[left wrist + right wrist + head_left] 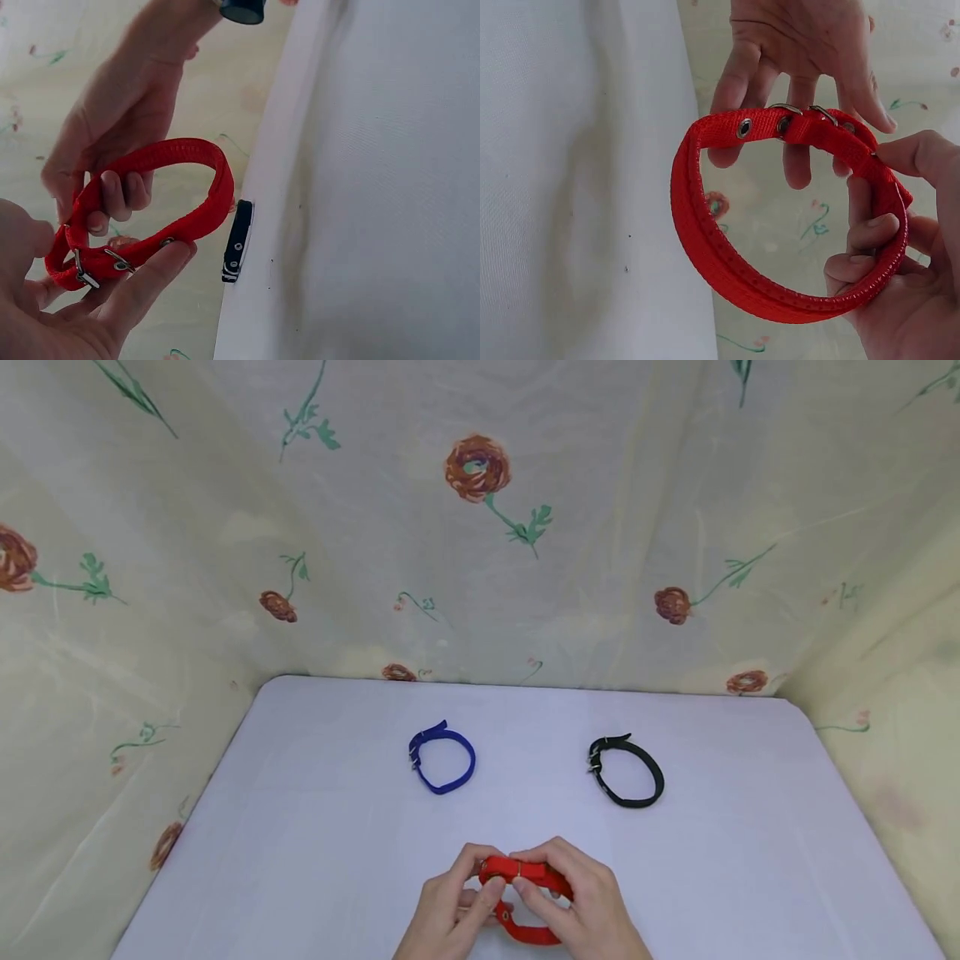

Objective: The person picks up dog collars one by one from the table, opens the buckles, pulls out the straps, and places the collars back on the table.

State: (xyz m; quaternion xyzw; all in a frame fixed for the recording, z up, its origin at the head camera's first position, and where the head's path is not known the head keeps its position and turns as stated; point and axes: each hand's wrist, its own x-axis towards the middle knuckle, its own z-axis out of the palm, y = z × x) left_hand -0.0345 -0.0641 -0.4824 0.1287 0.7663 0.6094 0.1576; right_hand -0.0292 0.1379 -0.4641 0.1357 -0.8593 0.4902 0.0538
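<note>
A red collar [517, 867], fastened into a loop, is held up between both hands near the table's front. In the head view my left hand [450, 903] grips its left end by the metal buckle [84, 268], thumb in front. Fingers of that hand lie along the band beside the metal D-ring [118, 259]. My right hand [588, 902] pinches the overlapping strap with thumb and forefinger, its other fingers curled inside the loop. Metal eyelets [744, 128] show on the band in the right wrist view.
A blue collar [472, 760] lies buckled on the white table [322, 827], beyond the hands to the left. To the right lies a black collar [658, 777], also looped. Floral cloth [585, 527] hangs around the table's back and sides.
</note>
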